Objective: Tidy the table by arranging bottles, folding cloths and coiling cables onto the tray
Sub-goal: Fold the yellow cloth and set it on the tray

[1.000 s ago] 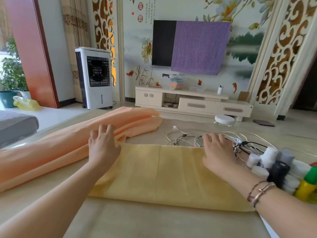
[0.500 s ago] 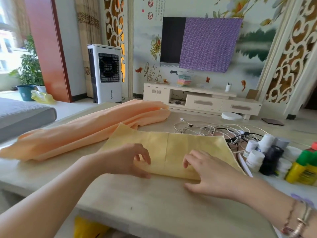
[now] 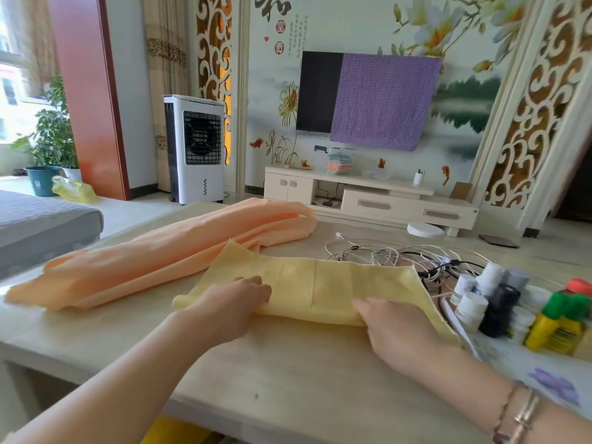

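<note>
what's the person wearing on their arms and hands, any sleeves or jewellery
Both forearms are bare, with no sleeves in view. The left hand shows no rings or bands. The wrist behind the right hand carries two bracelets: a thin dark beaded strand and a pale metallic bangle.

We see a pale yellow cloth (image 3: 320, 290), a peach cloth (image 3: 179, 251), white cables (image 3: 384, 253), yellow bottles (image 3: 557, 328) capped green, a floral tray (image 3: 551, 382).

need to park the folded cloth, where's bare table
Bare tabletop lies along the near edge, in front of the yellow cloth and between both forearms. The right side is crowded: tangled cables and bottles on the tray.
</note>
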A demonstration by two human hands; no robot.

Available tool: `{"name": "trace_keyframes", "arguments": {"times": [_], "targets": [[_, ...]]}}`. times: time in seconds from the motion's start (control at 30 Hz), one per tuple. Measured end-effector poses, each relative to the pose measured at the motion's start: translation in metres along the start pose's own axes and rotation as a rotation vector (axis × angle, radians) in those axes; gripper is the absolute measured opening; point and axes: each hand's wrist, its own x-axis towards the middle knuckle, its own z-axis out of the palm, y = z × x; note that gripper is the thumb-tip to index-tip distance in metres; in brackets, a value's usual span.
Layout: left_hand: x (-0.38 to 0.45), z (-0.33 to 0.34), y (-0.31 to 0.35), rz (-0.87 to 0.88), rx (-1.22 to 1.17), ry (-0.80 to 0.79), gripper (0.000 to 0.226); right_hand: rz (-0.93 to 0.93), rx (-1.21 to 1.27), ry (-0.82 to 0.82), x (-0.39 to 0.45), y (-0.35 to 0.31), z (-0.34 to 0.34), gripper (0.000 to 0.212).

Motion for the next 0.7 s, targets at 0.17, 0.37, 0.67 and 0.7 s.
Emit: {"name": "trace_keyframes", "arguments": {"times": [0.17, 0.37, 0.67, 0.7], "targets": [[-0.002, -0.009, -0.009, -0.119, 0.023, 0.123, 0.020, 0.025, 0.236, 0.002, 0.006, 0.012, -0.006, 0.014], [-0.001, -0.019, -0.027, -0.145, -0.069, 0.002, 0.024, -0.042, 0.484, -0.350, 0.013, 0.026, -0.029, 0.005], [0.016, 0.001, -0.054, -0.338, -0.117, 0.171, 0.011, 0.110, 0.141, -0.173, 0.053, 0.036, -0.011, 0.012], [0.020, 0.005, -0.056, -0.351, -0.120, 0.188, 0.008, 0.127, 0.123, -0.161, 0.059, 0.036, -0.006, 0.009]]}}
